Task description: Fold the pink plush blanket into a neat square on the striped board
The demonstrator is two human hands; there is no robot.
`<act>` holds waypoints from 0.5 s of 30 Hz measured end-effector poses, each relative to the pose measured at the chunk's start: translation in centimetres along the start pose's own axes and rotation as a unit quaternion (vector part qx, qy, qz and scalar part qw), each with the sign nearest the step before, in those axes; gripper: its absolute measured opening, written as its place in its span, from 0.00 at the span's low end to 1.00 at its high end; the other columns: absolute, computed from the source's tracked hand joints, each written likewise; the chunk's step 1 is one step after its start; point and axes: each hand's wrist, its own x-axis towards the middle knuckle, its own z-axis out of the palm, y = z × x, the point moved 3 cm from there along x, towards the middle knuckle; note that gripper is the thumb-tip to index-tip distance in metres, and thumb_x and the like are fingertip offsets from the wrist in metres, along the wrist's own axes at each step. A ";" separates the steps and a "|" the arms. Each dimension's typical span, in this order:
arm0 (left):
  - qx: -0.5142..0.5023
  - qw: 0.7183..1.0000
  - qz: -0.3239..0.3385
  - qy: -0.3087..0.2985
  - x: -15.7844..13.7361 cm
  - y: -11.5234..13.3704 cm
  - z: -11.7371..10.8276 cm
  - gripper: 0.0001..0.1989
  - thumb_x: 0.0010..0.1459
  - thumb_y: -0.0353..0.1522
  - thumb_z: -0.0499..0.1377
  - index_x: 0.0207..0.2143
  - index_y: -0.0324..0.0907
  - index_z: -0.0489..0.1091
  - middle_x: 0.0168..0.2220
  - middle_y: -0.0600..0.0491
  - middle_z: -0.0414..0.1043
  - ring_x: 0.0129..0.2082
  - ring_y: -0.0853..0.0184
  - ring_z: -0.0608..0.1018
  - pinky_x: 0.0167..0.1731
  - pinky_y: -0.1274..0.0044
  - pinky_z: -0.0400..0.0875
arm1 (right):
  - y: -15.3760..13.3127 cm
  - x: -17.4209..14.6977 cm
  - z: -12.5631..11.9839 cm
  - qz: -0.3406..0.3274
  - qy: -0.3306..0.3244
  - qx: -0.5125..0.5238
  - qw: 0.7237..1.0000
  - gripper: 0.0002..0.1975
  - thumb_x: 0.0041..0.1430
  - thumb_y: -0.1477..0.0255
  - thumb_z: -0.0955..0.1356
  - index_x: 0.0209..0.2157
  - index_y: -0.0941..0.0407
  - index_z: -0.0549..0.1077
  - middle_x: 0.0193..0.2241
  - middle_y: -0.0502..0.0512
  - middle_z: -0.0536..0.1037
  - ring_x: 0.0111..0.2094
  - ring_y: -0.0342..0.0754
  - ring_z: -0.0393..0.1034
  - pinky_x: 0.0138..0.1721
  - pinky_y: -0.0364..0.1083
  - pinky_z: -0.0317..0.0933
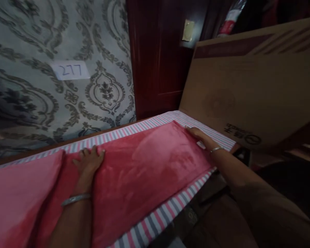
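A red plush blanket (144, 165) lies spread over a pink, white and grey striped sheet (170, 210). My left hand (89, 160) rests flat on the blanket near its far edge, fingers apart, a silver bangle on the wrist. My right hand (200, 137) lies palm down on the blanket's right corner, fingers stretched along the edge, a thin bangle on the wrist. Neither hand grips the cloth.
A lighter pink cloth (18, 193) lies at the left. A large cardboard box (248, 93) leans at the right. Patterned grey wallpaper with a paper label reading 277 (71, 70) is behind, beside a dark red wooden door (157, 58).
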 end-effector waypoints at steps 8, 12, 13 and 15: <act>-0.012 1.000 -0.004 -0.014 -0.6 0.6 -1.2 0.35 0.62 0.49 0.38 0.61 0.38 0.61 0.61 0.30 0.58 0.63 0.41 0.59 0.55 0.45 0.55 | 1.7 -3.6 0.9 0.026 -0.026 -0.047 0.998 0.22 0.66 0.58 0.62 0.45 0.59 0.78 0.46 0.65 0.79 0.45 0.54 0.75 0.39 0.44 0.63; -0.026 0.999 0.003 -0.024 -0.5 0.7 -1.5 0.36 0.62 0.50 0.39 0.63 0.37 0.59 0.63 0.29 0.55 0.64 0.40 0.57 0.56 0.44 0.53 | 2.0 -3.4 1.3 0.031 -0.007 -0.041 0.999 0.21 0.68 0.61 0.60 0.45 0.59 0.78 0.49 0.67 0.78 0.48 0.54 0.73 0.41 0.44 0.62; -0.029 0.999 0.001 -0.030 -0.5 0.7 -1.5 0.36 0.63 0.50 0.39 0.63 0.37 0.58 0.63 0.29 0.54 0.65 0.41 0.56 0.56 0.44 0.52 | 2.1 -3.3 1.3 0.031 -0.007 -0.037 0.999 0.21 0.68 0.61 0.60 0.45 0.59 0.78 0.48 0.66 0.78 0.48 0.54 0.73 0.41 0.44 0.62; -0.032 0.999 -0.006 -0.040 -0.7 0.9 -1.6 0.35 0.63 0.49 0.39 0.65 0.37 0.55 0.65 0.30 0.51 0.66 0.42 0.53 0.55 0.44 0.53 | 2.1 -3.0 1.0 0.030 -0.014 -0.025 0.999 0.22 0.68 0.59 0.61 0.44 0.59 0.79 0.47 0.66 0.79 0.48 0.54 0.73 0.41 0.43 0.62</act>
